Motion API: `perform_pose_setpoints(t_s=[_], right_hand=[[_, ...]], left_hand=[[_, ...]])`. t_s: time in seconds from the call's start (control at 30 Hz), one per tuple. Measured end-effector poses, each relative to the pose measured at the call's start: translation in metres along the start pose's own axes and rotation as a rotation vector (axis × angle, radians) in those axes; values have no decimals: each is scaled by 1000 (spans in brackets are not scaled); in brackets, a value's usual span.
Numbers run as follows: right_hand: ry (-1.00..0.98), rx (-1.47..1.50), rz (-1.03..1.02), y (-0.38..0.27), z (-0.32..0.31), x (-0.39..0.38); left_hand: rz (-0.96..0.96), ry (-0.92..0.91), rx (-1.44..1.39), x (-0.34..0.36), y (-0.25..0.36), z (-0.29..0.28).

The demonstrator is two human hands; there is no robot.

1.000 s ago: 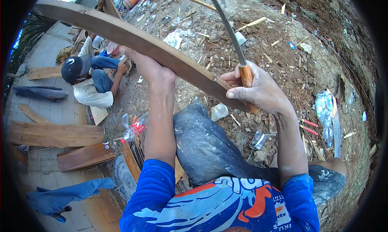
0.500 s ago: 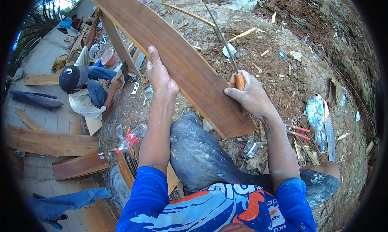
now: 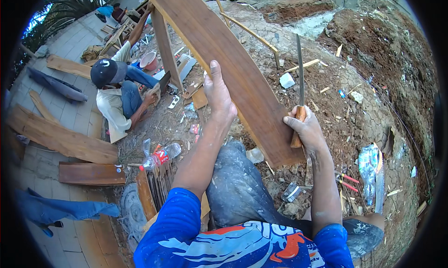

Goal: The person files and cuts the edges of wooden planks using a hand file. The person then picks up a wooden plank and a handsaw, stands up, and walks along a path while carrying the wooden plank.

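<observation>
A long brown wooden board point(image 3: 233, 76) slants from the top middle down toward the right, its broad face turned up. My left hand point(image 3: 219, 93) grips its left edge, thumb on top and fingers hidden behind it. My right hand point(image 3: 308, 130) is closed on the wooden handle point(image 3: 300, 116) of a long blade point(image 3: 299, 67) that points up, with the thumb touching the board near its lower right end. My left knee point(image 3: 235, 174) in dark, stained trousers is below the board.
A co-worker point(image 3: 112, 100) in a cap sits at the left beside planks point(image 3: 65, 137). A plastic bottle point(image 3: 161, 156) lies below them, blue jeans point(image 3: 65, 207) at lower left. Red-handled pliers point(image 3: 347, 184) and a saw point(image 3: 379, 193) lie at my right. Wood scraps point(image 3: 303, 65) litter the dirt.
The board has turned from edge-on to face-up and slants more steeply. Both hands have shifted rightward in view, and the blade stands more upright. The co-worker's arm has risen toward an upright plank.
</observation>
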State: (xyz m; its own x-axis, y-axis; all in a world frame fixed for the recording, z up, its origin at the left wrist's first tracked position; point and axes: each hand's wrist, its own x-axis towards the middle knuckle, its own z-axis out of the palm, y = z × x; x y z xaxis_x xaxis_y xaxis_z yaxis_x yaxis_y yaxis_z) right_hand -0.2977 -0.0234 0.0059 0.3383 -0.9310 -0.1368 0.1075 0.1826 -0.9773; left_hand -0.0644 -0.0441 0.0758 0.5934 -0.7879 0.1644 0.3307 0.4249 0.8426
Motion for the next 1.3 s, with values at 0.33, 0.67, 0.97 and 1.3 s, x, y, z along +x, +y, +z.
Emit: perform_pose_setpoints(t_s=[0.33,0.67,0.97,1.3], right_hand=[[-25,76,44,12,7,6],[-71,88,57,45,1,20],[-41,-19,70,59,4,28],[-11,-17,48,67,7,30]], left_hand=[[19,-24,33,10,-9,-13],[106,-8,99,11,-29,-15],[182,-54,181,12,-35,-16],[225,-60,329,18,-40,-31]])
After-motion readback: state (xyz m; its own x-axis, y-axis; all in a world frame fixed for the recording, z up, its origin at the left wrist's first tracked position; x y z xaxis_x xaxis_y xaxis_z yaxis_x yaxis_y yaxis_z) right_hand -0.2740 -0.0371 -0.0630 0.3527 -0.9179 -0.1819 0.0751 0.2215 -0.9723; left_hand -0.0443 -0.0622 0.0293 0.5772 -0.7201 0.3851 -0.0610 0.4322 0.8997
